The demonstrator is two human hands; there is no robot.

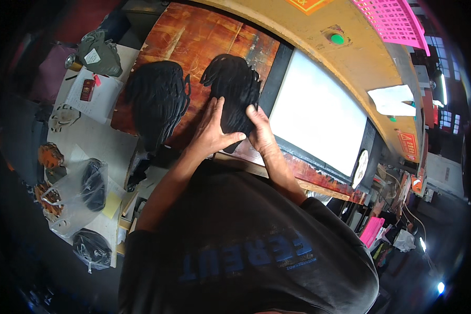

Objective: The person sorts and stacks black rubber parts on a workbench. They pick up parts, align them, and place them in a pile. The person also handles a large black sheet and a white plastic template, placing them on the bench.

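A stack of thin black cut pieces (234, 94) with curved, layered edges lies on the reddish-brown work board (193, 31). My left hand (213, 130) grips its near left side, fingers stretched along the edge and thumb reaching over the near end. From the right, my right hand (261, 132) holds the same stack with the thumb up on its side; the other fingers are mostly hidden. Both hands press the pile between them. A second stack of similar black pieces (157, 99) sits to the left on the board, untouched.
Right of the board is a lit white panel (319, 115) in a dark frame, under a yellow machine beam (309, 31) with a green button (337, 39). At left, a side table (83, 136) bears papers, a red box (87, 90) and a plastic bag (81, 193). A pink basket (392, 23) hangs upper right.
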